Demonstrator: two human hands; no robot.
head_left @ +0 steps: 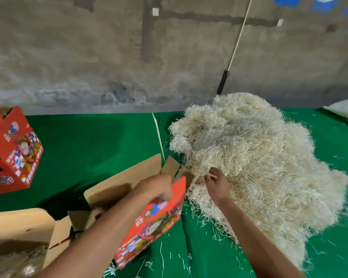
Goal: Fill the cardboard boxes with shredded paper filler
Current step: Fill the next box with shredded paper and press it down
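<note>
**packrat_01:** Reaching into the big fluffy heap of pale shredded paper filler [255,157] with the right hand [217,185], fingers curled into the strands at the heap's near-left edge, pinching a small tuft by the look of it. Left hand [159,189] clamped over the top rim of the open red printed cardboard box [149,221], holding it tilted with flaps up.

**boxfiller:** So which way from box to filler?

**packrat_01:** Filler at roughly 2 o'clock from the box mouth, just beside it, nearly touching the far flaps. Right hand much nearer the heap, already in it. Box's long axis running from 7 to 1 o'clock, mouth toward the heap. Probably just a short drag leftward.

**boxfiller:** Count?

**packrat_01:** One heap. Three boxes for sure: the held one, a closed red one [14,155] at 9 o'clock, and one at 7 o'clock [18,233] with filler already showing inside. Maybe a fourth behind the closed one, can't tell. All on green cloth [92,145].
</note>
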